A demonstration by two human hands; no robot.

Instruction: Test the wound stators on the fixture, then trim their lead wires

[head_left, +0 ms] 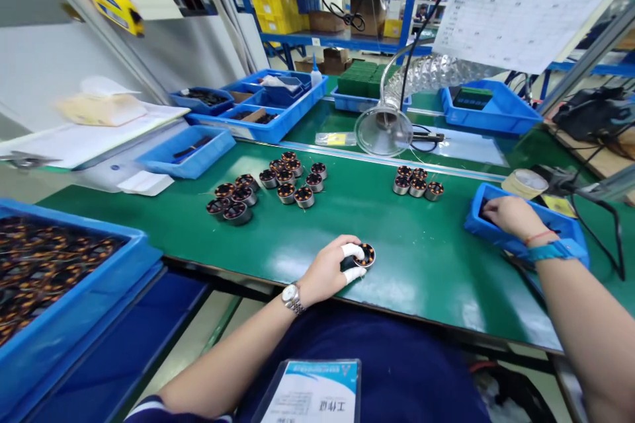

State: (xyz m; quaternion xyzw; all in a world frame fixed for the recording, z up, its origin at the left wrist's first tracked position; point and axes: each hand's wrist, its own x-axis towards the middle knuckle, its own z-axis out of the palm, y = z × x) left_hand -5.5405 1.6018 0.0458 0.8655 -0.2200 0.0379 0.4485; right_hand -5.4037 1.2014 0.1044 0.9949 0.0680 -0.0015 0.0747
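My left hand (331, 269), with white covers on two fingers and a watch on the wrist, is closed around a small round motor (368, 255) near the front edge of the green table. Copper windings show on the motor's upper face. Over on the right, my right hand (513, 216) reaches into a small blue bin (575, 242). Its fingertips are down among dark parts, and what they pinch, if anything, is hidden. Several more motors stand in groups: one at the left (237, 213), one at the middle (286, 177) and one at the right (417, 186).
A large blue crate (133, 238) full of motors stands at the left. Blue trays (297, 112) line the back left. A round clear fume hood (383, 132) on a foil duct hangs over the back. A tape roll (524, 182) lies behind the small bin.
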